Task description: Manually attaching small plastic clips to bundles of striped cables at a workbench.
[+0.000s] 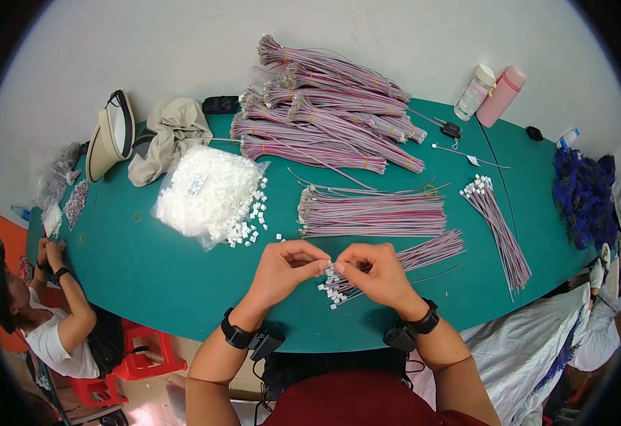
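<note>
My left hand [287, 271] and my right hand [381, 275] meet fingertip to fingertip over the near middle of the table. The left thumb and forefinger pinch a small white connector [330, 264], mostly hidden by the fingertips. My right thumb and forefinger close on a thin cable at that connector, and a single cable [438, 274] trails out behind this hand. Below the hands lies a bunch of cables with white connectors [335, 292] on their left ends. Just beyond, a wide row of pink and grey cables [374, 213] lies side by side.
A clear bag of white connectors [207, 192] spills loose ones on its right. Tied cable bundles [331, 113] are heaped at the back. Another bunch [498, 234] lies right. Bottles [502, 96], a visor hat [111, 138] and cloth [172, 138] stand around. A person [55, 319] works at left.
</note>
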Demonstrator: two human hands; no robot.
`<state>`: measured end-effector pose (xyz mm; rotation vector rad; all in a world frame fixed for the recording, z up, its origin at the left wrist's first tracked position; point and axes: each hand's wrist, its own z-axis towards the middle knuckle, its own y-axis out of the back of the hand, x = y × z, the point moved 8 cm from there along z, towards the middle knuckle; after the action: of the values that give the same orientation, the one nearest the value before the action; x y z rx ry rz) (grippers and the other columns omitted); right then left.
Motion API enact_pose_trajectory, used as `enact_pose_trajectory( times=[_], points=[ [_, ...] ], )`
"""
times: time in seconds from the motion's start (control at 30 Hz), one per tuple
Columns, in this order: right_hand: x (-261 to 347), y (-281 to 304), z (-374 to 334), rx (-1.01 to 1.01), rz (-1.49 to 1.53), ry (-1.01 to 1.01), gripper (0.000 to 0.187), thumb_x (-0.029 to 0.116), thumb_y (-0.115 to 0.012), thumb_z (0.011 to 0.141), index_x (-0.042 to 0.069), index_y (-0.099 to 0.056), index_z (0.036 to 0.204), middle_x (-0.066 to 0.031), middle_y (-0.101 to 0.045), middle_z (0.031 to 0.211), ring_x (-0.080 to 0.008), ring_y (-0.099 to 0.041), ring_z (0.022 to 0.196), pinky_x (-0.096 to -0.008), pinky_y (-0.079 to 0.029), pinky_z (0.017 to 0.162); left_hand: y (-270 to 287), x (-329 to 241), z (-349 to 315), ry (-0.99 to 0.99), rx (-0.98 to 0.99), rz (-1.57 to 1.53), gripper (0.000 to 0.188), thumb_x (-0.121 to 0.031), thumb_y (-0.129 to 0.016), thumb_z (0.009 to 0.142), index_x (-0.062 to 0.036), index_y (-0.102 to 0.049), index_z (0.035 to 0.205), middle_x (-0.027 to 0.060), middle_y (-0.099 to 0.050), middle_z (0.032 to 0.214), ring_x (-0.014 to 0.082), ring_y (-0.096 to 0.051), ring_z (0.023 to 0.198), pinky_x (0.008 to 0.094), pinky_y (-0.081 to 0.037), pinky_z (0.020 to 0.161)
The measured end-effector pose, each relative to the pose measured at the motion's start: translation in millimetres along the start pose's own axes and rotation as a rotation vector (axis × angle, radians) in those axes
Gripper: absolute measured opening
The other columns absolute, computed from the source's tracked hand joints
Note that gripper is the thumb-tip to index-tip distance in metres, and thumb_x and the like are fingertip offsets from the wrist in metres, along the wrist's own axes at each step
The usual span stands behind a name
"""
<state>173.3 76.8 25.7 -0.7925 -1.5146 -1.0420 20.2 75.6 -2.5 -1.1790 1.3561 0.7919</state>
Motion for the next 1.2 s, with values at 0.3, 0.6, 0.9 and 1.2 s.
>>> enact_pose_trajectory(
  times=[0.3, 0.6, 0.9, 1.2],
  points=[
    [11.9, 3.5, -1.8, -0.11, 0.002, 0.15, 0.006, 0.004, -0.07, 0.085, -0.002, -0.068, 0.087, 0.0008, -0.059, 0.06, -0.0025, -0.05, 0.055, -0.0205, -0.037, 0.049, 0.2, 0.1, -0.7, 0.012, -0.02, -0.108, 0.009, 0.0, -0.073, 0.084, 0.0019, -0.069, 0.092, 0.0076, -0.069, 0.085, 0.0125, -0.066, 0.075, 0.024, -0.053, 0.069],
    [8.5, 2.3, -1.5, -0.103, 0.023, 0.156, 0.006, 0.003, -0.069, 0.086, -0.002, -0.069, 0.087, -0.0021, -0.063, 0.067, -0.0043, -0.053, 0.058, -0.0213, -0.04, 0.05, -0.1, -2.7, -1.8, -0.038, -0.015, -0.076, 0.009, 0.002, -0.073, 0.083, 0.0024, -0.068, 0.091, 0.0084, -0.068, 0.087, 0.012, -0.065, 0.077, 0.0236, -0.053, 0.07],
    [21.2, 3.0, -3.3, -0.098, -0.127, 0.228, 0.005, 0.003, -0.069, 0.084, -0.002, -0.068, 0.087, -0.0048, -0.064, 0.069, -0.0066, -0.054, 0.057, -0.0229, -0.041, 0.05, -3.4, -11.7, -3.4, -0.158, 0.018, 0.096, 0.01, 0.001, -0.072, 0.084, 0.0016, -0.07, 0.093, 0.0039, -0.07, 0.087, 0.0092, -0.066, 0.081, 0.0227, -0.054, 0.073],
    [18.4, 2.2, -4.7, -0.179, -0.149, 0.275, 0.004, 0.001, -0.069, 0.084, -0.002, -0.068, 0.087, -0.0063, -0.065, 0.07, -0.0075, -0.055, 0.056, -0.0233, -0.042, 0.049, -1.7, 10.4, 2.6, 0.022, 0.011, -0.134, 0.01, 0.0, -0.072, 0.085, 0.0012, -0.069, 0.094, 0.0054, -0.07, 0.087, 0.0097, -0.066, 0.079, 0.0228, -0.053, 0.072]
  ],
)
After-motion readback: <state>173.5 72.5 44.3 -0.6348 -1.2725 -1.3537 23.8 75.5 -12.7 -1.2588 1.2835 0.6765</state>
